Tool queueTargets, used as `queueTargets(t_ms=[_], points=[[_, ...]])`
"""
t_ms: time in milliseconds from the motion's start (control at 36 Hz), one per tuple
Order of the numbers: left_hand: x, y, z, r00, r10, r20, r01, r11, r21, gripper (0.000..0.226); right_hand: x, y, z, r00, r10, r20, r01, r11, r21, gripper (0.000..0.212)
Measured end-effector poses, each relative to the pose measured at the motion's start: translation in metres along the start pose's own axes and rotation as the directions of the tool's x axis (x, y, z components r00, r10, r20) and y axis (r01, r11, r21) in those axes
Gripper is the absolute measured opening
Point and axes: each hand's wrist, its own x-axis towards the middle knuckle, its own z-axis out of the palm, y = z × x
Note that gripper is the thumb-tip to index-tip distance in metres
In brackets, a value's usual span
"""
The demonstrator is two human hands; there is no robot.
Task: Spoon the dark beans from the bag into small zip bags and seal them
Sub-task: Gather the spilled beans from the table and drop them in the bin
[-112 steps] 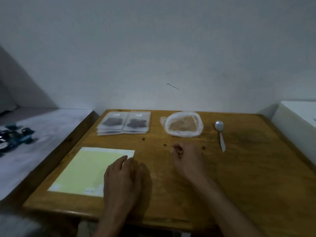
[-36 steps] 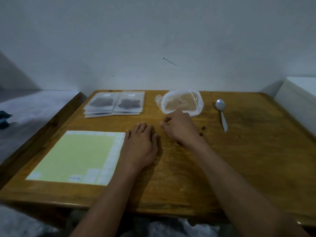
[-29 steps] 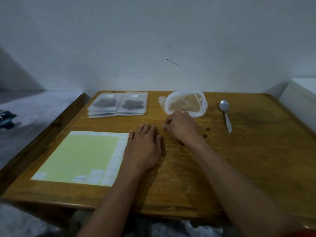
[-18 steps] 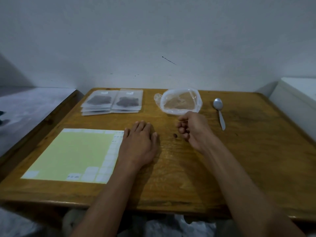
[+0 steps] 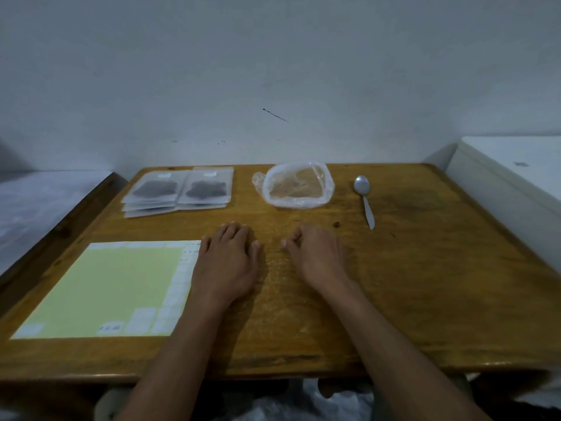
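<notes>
A clear plastic bag [image 5: 296,186] lies rolled open at the table's far middle; I see no beans in it. Left of it, two stacks of small zip bags [image 5: 179,189] hold dark beans. A metal spoon [image 5: 364,199] lies to the bag's right. One loose dark bean [image 5: 335,224] sits near the spoon's handle. My left hand [image 5: 226,262] lies flat on the wood, fingers straight. My right hand [image 5: 315,253] rests palm down beside it, fingers loosely bent, holding nothing visible.
A pale green sheet [image 5: 103,287] covers the near left of the wooden table [image 5: 425,284]. A white box [image 5: 513,177] stands against the table's right side. A grey surface [image 5: 39,202] adjoins the left edge.
My right hand drew back from the plastic bag's rim and settled on the table near my left hand. The loose beans near the middle are gone from the wood. My left hand stayed put.
</notes>
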Motion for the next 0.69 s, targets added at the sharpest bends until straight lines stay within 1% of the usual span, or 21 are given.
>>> queueTargets(t_ms=[56,83,111,139,167,194,222,250,278,306,333,361,389,417,472,500,528,556,583,639,694], points=[[-0.001,0.0,-0.001,1.0,-0.001,-0.001,0.001,1.0,-0.002,0.056,-0.002,0.003,0.002,0.999,-0.031,-0.018,0.031,0.999,0.013,0.012],[-0.001,0.001,-0.002,1.0,0.001,0.002,-0.001,1.0,-0.003,0.056,-0.003,0.005,0.001,0.999,-0.041,-0.033,0.043,0.997,0.059,0.011],[-0.002,0.001,-0.002,1.0,0.005,0.009,-0.005,1.0,-0.005,0.056,-0.003,0.008,-0.001,0.998,-0.026,-0.049,0.033,0.988,0.153,0.011],[-0.002,0.001,-0.003,1.0,0.008,0.016,-0.008,1.0,-0.008,0.055,-0.002,0.012,-0.004,0.998,0.026,-0.057,-0.008,0.957,0.29,0.012],[-0.002,0.001,-0.004,1.0,0.011,0.02,-0.011,1.0,-0.012,0.055,0.0,0.017,-0.01,0.993,0.111,-0.044,-0.079,0.886,0.458,0.013],[-0.001,0.001,-0.004,1.0,0.013,0.024,-0.012,1.0,-0.018,0.055,0.003,0.022,-0.016,0.977,0.212,0.003,-0.168,0.764,0.623,0.014],[-0.001,0.002,-0.005,1.0,0.014,0.025,-0.014,1.0,-0.022,0.054,0.005,0.027,-0.023,0.952,0.295,0.076,-0.249,0.609,0.754,0.014],[-0.001,0.003,-0.005,1.0,0.018,0.021,-0.018,1.0,-0.022,0.054,0.008,0.032,-0.03,0.928,0.342,0.145,-0.3,0.46,0.836,0.014],[0.0,0.005,-0.005,1.0,0.023,0.015,-0.023,1.0,-0.015,0.053,0.01,0.037,-0.035,0.912,0.367,0.185,-0.321,0.355,0.878,0.014],[0.001,0.007,-0.005,1.0,0.027,0.015,-0.027,1.0,-0.007,0.053,0.013,0.041,-0.041,0.902,0.383,0.199,-0.327,0.306,0.894,0.015],[0.001,0.012,-0.004,0.999,0.034,0.025,-0.034,0.999,-0.001,0.053,0.016,0.046,-0.046,0.899,0.392,0.196,-0.329,0.307,0.893,0.016],[0.003,0.016,-0.004,0.998,0.048,0.037,-0.047,0.999,-0.003,0.052,0.019,0.05,-0.05,0.899,0.4,0.181,-0.332,0.35,0.876,0.015],[0.004,0.022,-0.002,0.997,0.067,0.047,-0.067,0.998,-0.009,0.051,0.022,0.053,-0.053,0.901,0.406,0.154,-0.336,0.429,0.838,0.014],[0.006,0.029,-0.001,0.995,0.086,0.055,-0.085,0.996,-0.017,0.051,0.026,0.056,-0.057,0.907,0.406,0.109,-0.333,0.535,0.776,0.013],[0.011,0.045,0.003,0.992,0.11,0.066,-0.108,0.994,-0.03,0.05,0.035,0.061,-0.058,0.937,0.346,-0.044,-0.266,0.79,0.553,0.018],[0.015,0.053,0.005,0.991,0.115,0.068,-0.113,0.993,-0.03,0.05,0.039,0.063,-0.058,0.956,0.273,-0.111,-0.209,0.892,0.4,0.018],[0.018,0.059,0.007,0.991,0.117,0.069,-0.115,0.993,-0.029,0.051,0.042,0.064,-0.056,0.97,0.2,-0.138,-0.16,0.952,0.259,0.017],[0.021,0.065,0.008,0.991,0.117,0.069,-0.115,0.993,-0.028,0.052,0.043,0.065,-0.053,0.978,0.155,-0.137,-0.134,0.979,0.152,0.017],[0.024,0.068,0.011,0.991,0.116,0.068,-0.115,0.993,-0.023,0.052,0.043,0.066,-0.05,0.982,0.14,-0.124,-0.128,0.987,0.097,0.017],[0.027,0.068,0.014,0.992,0.11,0.06,-0.11,0.994,-0.009,0.054,0.043,0.07,-0.041,0.983,0.15,-0.111,-0.142,0.987,0.079,0.019],[0.028,0.065,0.017,0.993,0.106,0.058,-0.106,0.994,-0.004,0.055,0.043,0.073,-0.035,0.98,0.148,-0.13,-0.144,0.989,0.038,0.018]])
